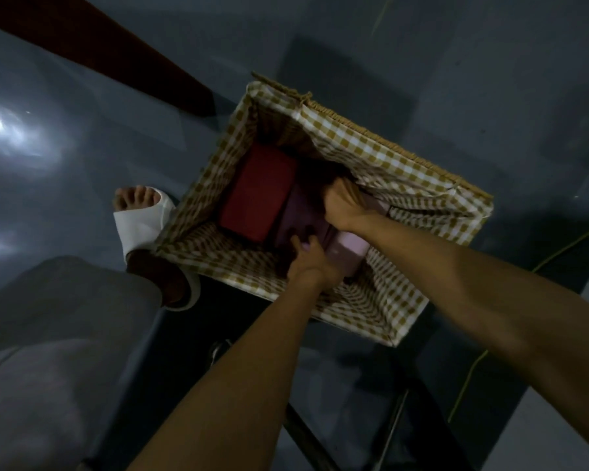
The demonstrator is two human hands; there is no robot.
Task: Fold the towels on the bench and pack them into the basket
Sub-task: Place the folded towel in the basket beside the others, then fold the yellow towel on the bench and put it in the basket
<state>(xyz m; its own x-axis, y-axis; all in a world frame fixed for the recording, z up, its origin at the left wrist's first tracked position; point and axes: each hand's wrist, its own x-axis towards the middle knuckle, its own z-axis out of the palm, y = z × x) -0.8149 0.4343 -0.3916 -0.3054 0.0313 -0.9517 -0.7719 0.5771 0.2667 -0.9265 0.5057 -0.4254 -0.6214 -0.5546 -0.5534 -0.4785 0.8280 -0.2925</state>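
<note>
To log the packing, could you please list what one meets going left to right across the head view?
Slippered foot → red towel → purple towel → pale pink towel → right wall of the basket.

Wicker basket [405, 151], rectangular, seen from above, open. Tan-and-white check lining [381, 161] draped over the rim, twisted rope handle [279, 85] at the far corner. Inside, 3 folded towels side by side: red towel [257, 195] flat along the left wall, purple towel [296, 215] just beside it in the middle, pale pink towel [351, 249] on the right, gripped at the far end by right hand [346, 205], at the near end by left hand [306, 258].
</note>
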